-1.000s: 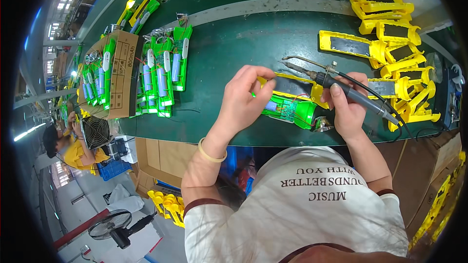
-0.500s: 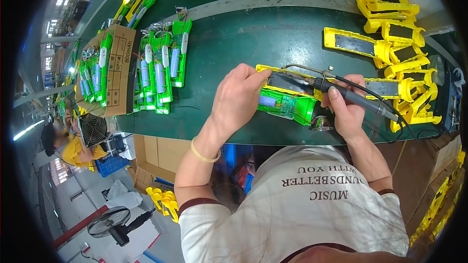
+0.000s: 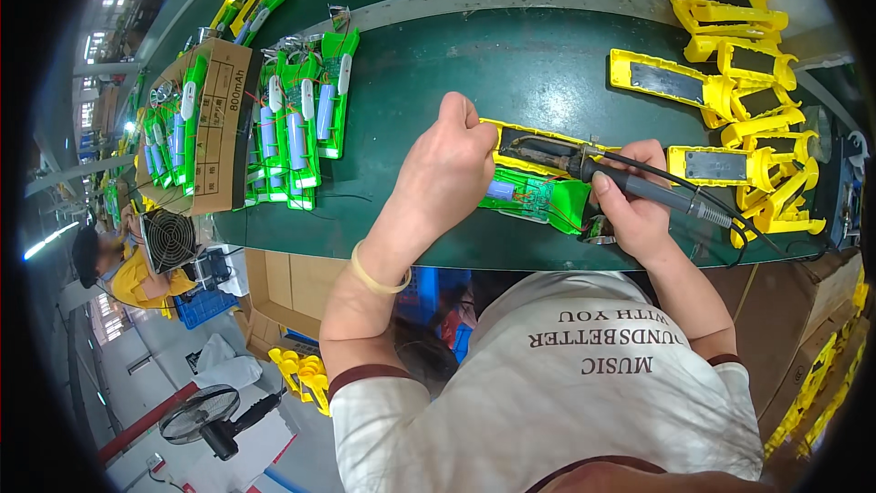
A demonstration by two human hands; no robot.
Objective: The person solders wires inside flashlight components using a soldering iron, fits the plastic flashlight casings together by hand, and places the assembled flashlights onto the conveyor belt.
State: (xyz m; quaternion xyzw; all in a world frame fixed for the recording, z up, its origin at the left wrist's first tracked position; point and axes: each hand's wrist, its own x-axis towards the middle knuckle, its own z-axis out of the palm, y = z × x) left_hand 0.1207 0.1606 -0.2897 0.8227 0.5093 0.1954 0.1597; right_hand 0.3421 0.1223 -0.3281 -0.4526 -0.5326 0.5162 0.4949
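Note:
My left hand [image 3: 445, 169] rests on a green plastic housing [image 3: 538, 198] with a blue cell and red wires inside, pinching something small at its upper edge; what it pinches is hidden by the fingers. My right hand [image 3: 634, 205] grips a black soldering iron [image 3: 630, 181], its tip pointing left over the housing. A yellow half-shell [image 3: 538, 141] lies just behind the green one on the dark green table [image 3: 511, 64].
Several green housings with blue cells [image 3: 297, 123] lie at left beside a cardboard box [image 3: 219, 123]. Yellow shells [image 3: 730, 27] pile up at right. A small fan [image 3: 169, 237] sits at the table's left end. Another person in yellow [image 3: 123, 269] works at lower left.
My left hand has stayed on the green housing while the soldering iron in my right hand has lowered onto it; the housing has shifted slightly.

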